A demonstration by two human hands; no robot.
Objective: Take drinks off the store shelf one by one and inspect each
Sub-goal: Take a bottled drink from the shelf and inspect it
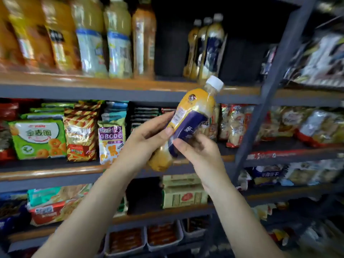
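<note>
1. One drink bottle was off the shelf and held in front of the snack tier, tilted with its white cap up and to the right; orange-yellow drink, purple-and-yellow label turned toward the camera.
2. Left hand gripped the bottle's left side, thumb laid across the label edge. Right hand held the lower body from the right, fingers curled round it. Both hands were occupied by this one bottle.
3. Judged step: inspection of this bottle under way, not finished.
4. Left to do, as far as visible: three matching dark-label bottles stood on the top shelf just above and behind the held one; a row of taller juice bottles stood farther left. None of these was in hand.
5. Open room: a dark gap on the top shelf between the tall row and the three bottles, and more to their right.
6. Edges to mind: the shelf's front lip sat close behind the cap; a slanted metal upright stood near, to the right. Snack packets crowded the tier behind the hands.
</note>
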